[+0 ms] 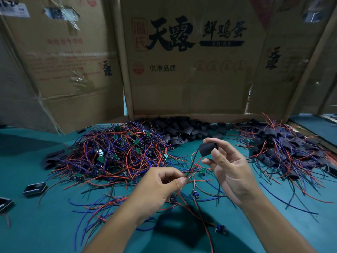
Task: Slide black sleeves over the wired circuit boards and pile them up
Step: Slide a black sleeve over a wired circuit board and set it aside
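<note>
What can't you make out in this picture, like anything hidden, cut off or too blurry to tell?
Head view only:
- Inside the black sleeve held by the right hand: opaque, so whether a board sits in it is unknown.
- Wire ends pinched by the left hand: covered by fingertips.
- Dark object at left edge: cut off.

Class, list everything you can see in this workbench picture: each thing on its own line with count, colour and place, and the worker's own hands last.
Bare boards pile: many, green boards with red, blue and black wires, left-centre of table.
Empty sleeves: many, black, heaped at the back by the cardboard.
Sleeved boards pile: many, black with red and blue wires, right.
Trays: two, dark, left edge.
Cardboard boxes: several, brown, standing behind.
Table: one, teal.
Held sleeve: one, black, wires hanging from it.
Left hand: pinches those wires.
Right hand: fingers hold the sleeve.
</note>
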Demonstrator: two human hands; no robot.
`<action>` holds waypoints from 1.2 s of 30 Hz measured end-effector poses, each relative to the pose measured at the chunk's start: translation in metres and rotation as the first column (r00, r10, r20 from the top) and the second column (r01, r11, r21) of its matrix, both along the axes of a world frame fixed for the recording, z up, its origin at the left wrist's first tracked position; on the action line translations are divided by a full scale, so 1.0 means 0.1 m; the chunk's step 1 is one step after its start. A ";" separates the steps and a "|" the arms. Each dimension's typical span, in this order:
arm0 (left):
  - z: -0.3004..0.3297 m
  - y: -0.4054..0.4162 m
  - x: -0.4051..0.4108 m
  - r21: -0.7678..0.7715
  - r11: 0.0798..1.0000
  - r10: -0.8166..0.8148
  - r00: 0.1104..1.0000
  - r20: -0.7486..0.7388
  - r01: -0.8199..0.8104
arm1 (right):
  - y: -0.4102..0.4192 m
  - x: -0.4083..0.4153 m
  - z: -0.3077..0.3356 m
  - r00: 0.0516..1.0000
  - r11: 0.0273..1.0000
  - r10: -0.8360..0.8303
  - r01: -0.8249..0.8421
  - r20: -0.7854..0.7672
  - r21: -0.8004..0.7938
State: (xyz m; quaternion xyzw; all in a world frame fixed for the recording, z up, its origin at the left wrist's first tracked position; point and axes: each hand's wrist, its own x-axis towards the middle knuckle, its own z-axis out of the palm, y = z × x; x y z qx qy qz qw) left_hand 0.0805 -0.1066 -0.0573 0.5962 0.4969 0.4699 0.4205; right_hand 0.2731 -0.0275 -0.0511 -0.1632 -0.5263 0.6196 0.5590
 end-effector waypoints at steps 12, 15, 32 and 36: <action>0.01 -0.01 0.01 -0.034 0.999 -0.022 0.999 0.034 0.023 | -0.04 0.01 0.03 0.995 0.997 0.081 -0.081 -0.060 0.002; 0.04 -0.04 0.02 -0.066 0.997 -0.044 0.997 0.064 0.048 | -0.05 0.01 0.05 0.992 0.995 0.097 -0.099 -0.086 -0.026; 0.04 -0.05 0.08 -0.070 0.997 -0.039 0.997 0.063 0.043 | -0.06 -0.05 -0.02 0.970 0.969 0.240 -0.236 0.046 -0.071; 0.06 -0.06 0.07 -0.037 0.998 -0.052 0.997 0.053 0.054 | -0.05 -0.04 -0.04 0.977 0.971 0.212 -0.210 0.006 -0.117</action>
